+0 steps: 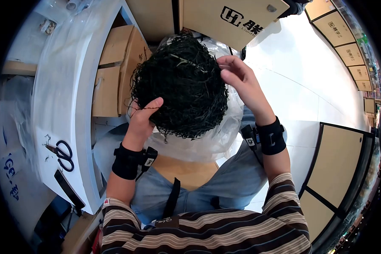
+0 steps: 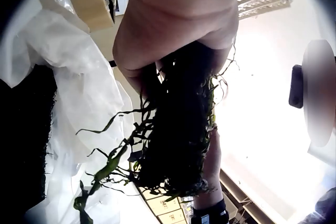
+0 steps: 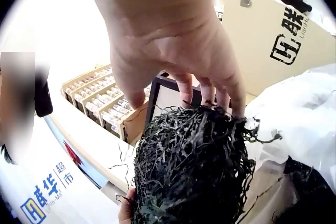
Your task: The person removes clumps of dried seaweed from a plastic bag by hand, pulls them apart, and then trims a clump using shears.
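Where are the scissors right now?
In the head view, the scissors lie on the white tabletop at the person's left, just beyond the black strip.

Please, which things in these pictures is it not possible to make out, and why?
- Head view: most fingers of the left hand, hidden by the dark stringy bundle.
- Head view: contents of the cardboard box, hidden by its walls.
- Right wrist view: the bundle's lower end, cut off by the bottom edge.
- Right wrist view: labels on the racked goods, too small.
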Demonstrator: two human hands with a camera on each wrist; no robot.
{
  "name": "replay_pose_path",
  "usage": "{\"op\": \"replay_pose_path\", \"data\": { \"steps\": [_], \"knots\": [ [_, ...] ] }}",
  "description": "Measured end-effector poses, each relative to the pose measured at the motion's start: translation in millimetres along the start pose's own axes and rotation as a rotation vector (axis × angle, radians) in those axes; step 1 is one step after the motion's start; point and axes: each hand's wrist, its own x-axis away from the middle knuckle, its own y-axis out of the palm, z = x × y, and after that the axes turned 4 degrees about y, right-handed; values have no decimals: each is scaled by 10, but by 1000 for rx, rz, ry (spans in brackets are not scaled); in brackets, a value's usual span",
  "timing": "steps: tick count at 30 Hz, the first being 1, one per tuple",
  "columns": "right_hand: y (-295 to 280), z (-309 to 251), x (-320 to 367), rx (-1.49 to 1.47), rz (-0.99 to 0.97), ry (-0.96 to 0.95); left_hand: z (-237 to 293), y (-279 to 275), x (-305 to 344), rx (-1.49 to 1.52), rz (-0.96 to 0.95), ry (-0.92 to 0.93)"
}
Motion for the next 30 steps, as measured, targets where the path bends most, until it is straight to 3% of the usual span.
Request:
{"op": "replay_pose_path", "data": {
  "steps": [2, 7, 9, 16, 21, 25, 27, 30],
  "knots": [
    [5, 86, -19, 94, -7, -28, -21, -75, -11, 220, 75, -266],
    [-44, 146, -50, 220, -39, -39, -28, 0, -73, 210, 76, -304],
    [-55, 135, -49, 220, -87, 52, -31, -25, -70, 223, 94, -348],
    [-80, 112, -44, 132, -148, 5, -56, -47, -97, 342, -47, -379],
    [-64, 120, -57, -131, -112, 163, -15, 32, -120, 393, -91, -334],
    [-62, 108, -51, -62, -27, 164, -56, 83, -208, 366, -17, -404],
    [-69, 75, -50, -319, -92, 150, -59, 108, -213, 343, 19, -409],
    [-5, 84, -51, -403, -71, 161, -47, 137, -194, 353, -9, -473]
  ]
}}
